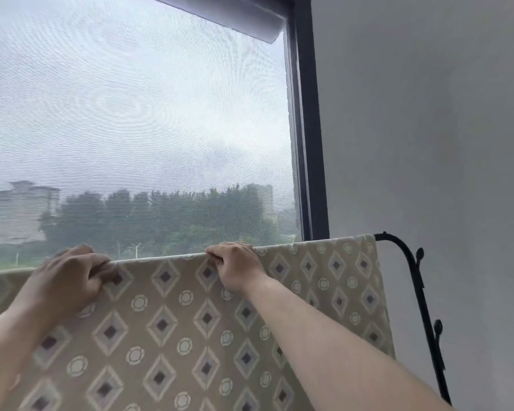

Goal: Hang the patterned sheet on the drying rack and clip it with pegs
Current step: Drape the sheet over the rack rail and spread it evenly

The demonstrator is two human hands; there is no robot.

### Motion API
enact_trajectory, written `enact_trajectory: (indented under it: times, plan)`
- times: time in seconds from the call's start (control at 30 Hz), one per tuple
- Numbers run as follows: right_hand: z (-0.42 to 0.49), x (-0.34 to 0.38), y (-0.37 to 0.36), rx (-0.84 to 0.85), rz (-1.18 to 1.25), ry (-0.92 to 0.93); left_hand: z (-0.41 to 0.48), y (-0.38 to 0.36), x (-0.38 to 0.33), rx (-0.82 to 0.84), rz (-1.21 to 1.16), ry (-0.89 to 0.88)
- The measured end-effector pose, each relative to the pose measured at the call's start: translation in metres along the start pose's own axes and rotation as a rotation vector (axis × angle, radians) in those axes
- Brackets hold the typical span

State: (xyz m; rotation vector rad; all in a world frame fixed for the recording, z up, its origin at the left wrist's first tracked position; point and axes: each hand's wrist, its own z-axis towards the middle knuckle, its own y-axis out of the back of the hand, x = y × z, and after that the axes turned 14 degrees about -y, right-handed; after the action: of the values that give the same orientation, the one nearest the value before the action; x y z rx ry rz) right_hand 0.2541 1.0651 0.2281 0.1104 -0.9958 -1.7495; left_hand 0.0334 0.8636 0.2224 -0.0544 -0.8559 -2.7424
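The right hand (235, 268) is curling its fingers over the top fold of the patterned sheet (175, 321), gripping cloth where it is bending over the bar. The left hand (72, 271), slightly blurred, is bunching the same fold further along, fingers closed on fabric. The sheet is lying draped over the top bar of the black metal drying rack (419, 280), its near side hanging down towards the person and its right edge reaching almost to the rack's curved end. Behind it, a window with a mesh screen (131, 129) is showing trees. This looks like the hanging step, with the cloth being evened out. No pegs are showing; clipping next is calling for one hand to let go and fetch one.
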Motion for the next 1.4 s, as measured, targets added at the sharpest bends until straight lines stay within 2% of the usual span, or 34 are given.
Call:
enact_trajectory:
  times: [0.37, 0.6, 0.77, 0.97, 1.13, 1.2, 1.3, 1.4]
  plan:
    - [0.02, 0.002, -0.018, 0.073, -0.01, -0.089, 0.007, -0.012, 0.009, 0.023, -0.02, 0.06]
    - [0.028, -0.003, -0.031, 0.064, -0.002, -0.038, 0.005, -0.018, 0.011, 0.05, 0.026, 0.081]
    - [0.02, -0.012, -0.047, 0.077, -0.151, 0.008, 0.003, -0.027, 0.005, 0.095, 0.102, 0.111]
    - [0.011, -0.017, -0.064, 0.039, -0.365, 0.069, -0.013, -0.048, 0.005, -0.04, 0.166, 0.093]
    - [-0.017, -0.037, -0.094, -0.021, -0.308, 0.085, -0.053, -0.076, -0.012, -0.198, 0.167, 0.036]
    - [-0.038, -0.047, -0.105, 0.045, -0.285, 0.093, -0.077, -0.093, -0.019, -0.147, 0.185, 0.022]
    - [-0.068, -0.068, -0.126, 0.058, -0.192, 0.131, -0.118, -0.118, -0.024, -0.02, 0.196, -0.033]
    - [-0.101, -0.095, -0.152, 0.17, -0.221, 0.115, -0.162, -0.14, -0.031, 0.114, 0.136, -0.008]
